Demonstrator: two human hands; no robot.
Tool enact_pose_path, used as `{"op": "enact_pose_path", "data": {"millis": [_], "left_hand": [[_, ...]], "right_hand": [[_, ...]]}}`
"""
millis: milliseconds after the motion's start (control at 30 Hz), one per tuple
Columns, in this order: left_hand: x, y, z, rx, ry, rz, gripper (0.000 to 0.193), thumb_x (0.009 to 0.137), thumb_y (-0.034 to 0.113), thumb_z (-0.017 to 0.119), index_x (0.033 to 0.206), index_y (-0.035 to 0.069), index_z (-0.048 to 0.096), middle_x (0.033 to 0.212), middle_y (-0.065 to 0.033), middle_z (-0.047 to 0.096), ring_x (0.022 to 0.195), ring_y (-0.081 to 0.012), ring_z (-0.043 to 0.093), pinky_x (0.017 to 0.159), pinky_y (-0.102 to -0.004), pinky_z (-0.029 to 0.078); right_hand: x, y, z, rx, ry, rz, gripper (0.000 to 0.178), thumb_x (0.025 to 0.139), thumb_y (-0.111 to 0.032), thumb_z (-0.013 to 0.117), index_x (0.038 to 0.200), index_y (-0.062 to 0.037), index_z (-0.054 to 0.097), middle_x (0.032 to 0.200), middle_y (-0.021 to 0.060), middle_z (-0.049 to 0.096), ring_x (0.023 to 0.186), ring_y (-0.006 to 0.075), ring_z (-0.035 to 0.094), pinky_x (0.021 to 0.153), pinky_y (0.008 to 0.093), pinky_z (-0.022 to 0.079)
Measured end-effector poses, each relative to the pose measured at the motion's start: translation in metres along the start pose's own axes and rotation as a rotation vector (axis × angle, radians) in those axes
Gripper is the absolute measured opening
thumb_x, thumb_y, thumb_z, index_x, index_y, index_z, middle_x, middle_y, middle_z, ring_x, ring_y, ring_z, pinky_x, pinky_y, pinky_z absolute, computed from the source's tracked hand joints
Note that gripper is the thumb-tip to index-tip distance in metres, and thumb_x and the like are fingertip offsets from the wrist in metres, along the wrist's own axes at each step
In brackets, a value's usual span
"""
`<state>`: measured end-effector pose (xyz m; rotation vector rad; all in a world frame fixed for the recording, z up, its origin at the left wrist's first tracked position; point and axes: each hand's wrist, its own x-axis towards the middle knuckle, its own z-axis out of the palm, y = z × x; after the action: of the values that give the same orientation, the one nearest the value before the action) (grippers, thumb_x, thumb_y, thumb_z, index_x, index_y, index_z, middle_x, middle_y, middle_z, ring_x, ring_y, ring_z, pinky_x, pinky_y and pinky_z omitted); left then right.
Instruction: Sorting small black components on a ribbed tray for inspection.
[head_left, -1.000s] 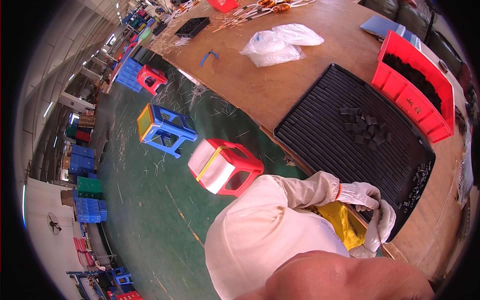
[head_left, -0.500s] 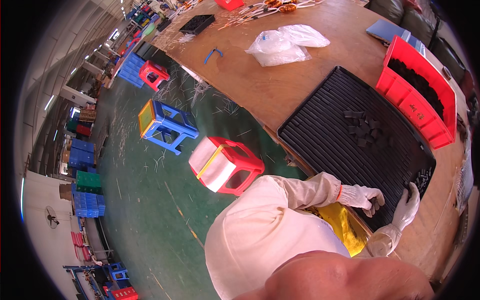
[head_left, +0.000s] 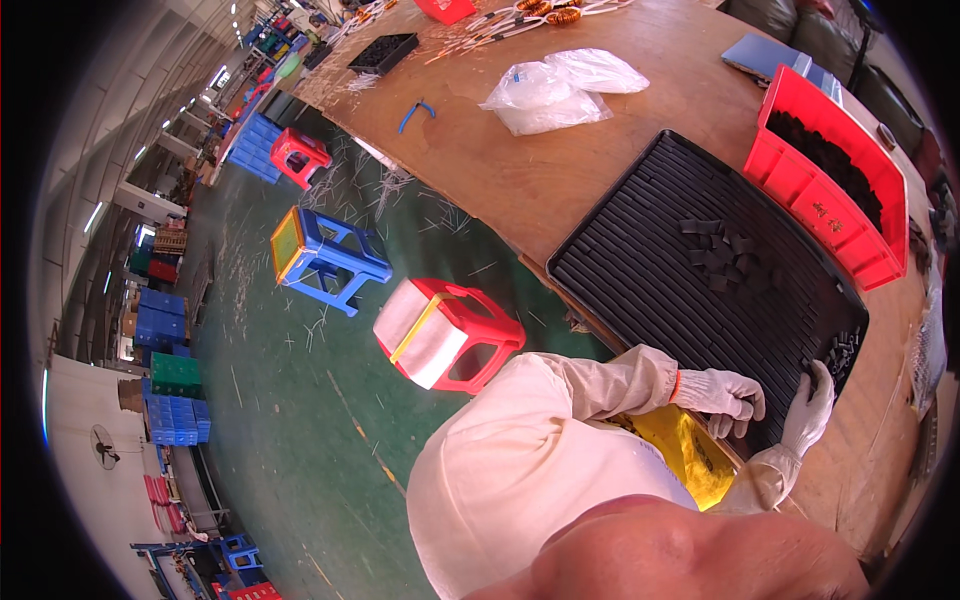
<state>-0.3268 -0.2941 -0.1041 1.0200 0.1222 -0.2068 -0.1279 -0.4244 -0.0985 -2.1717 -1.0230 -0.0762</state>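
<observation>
Black tray beneath your curled left hand and right hand, near each other but apart; grip on anything: cannot tell | small pieces just beyond your right hand | step: seemingly picking pieces | next likely needs: light pinch

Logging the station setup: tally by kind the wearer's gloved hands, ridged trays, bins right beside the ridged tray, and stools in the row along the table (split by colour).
White-gloved left hand and right hand: 2
Ridged black tray: 1
Red plastic bin: 1
Red stools, near and far: 2
Blue stool: 1
Total: 7
</observation>
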Motion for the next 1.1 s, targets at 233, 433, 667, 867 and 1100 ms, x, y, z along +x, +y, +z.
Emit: {"op": "enact_pose_path", "data": {"millis": [233,433,667,867,1100], "left_hand": [[0.005,-0.009,-0.004,0.0,0.009,0.016,0.036,0.106,0.04,0.051,0.119,0.007,0.058,0.081,-0.0043,0.068,0.059,-0.0077,0.06,0.054,-0.0219,0.051],[0.001,-0.006,-0.002,-0.032,0.019,0.007,0.039,0.106,0.039,0.051,0.126,0.006,0.055,0.083,-0.0048,0.068,0.06,-0.0081,0.059,0.057,-0.0227,0.052],[0.005,-0.007,0.001,0.011,0.137,0.025,0.031,0.103,0.016,0.047,0.132,0.005,0.047,0.085,-0.0075,0.068,0.06,-0.0096,0.06,0.057,-0.0241,0.054],[0.002,-0.007,-0.001,0.043,0.06,-0.023,0.021,0.104,0.022,0.051,0.116,0.006,0.053,0.086,-0.0059,0.069,0.058,-0.0085,0.059,0.052,-0.0221,0.051],[0.004,-0.005,0.007,-0.058,0.073,-0.043,0.026,0.104,0.03,0.055,0.105,0.006,0.063,0.084,-0.0041,0.067,0.063,-0.0085,0.059,0.057,-0.0239,0.052]], "right_hand": [[-0.008,0.009,0.005,0.044,-0.002,0.011,0.026,0.094,-0.003,0.063,0.119,-0.0053,0.066,0.113,0.0106,0.07,0.106,0.0247,0.067,0.092,0.0338,0.052],[-0.012,0.008,0.006,0.03,0.016,0.0,0.026,0.093,-0.002,0.063,0.118,-0.0048,0.066,0.114,0.0106,0.07,0.107,0.0255,0.067,0.093,0.0345,0.051],[-0.011,0.02,0.005,0.07,0.004,0.031,0.025,0.095,-0.004,0.063,0.12,-0.0046,0.066,0.117,0.0106,0.07,0.11,0.0253,0.066,0.096,0.0342,0.051],[0.004,0.025,0.004,0.083,0.026,0.046,0.025,0.096,-0.007,0.062,0.121,-0.0043,0.066,0.12,0.0111,0.069,0.112,0.0255,0.065,0.098,0.0342,0.05],[-0.004,0.011,0.001,-0.091,0.068,-0.055,0.024,0.094,-0.005,0.063,0.118,-0.0062,0.067,0.115,0.0117,0.069,0.108,0.0295,0.065,0.097,0.037,0.05]]}}
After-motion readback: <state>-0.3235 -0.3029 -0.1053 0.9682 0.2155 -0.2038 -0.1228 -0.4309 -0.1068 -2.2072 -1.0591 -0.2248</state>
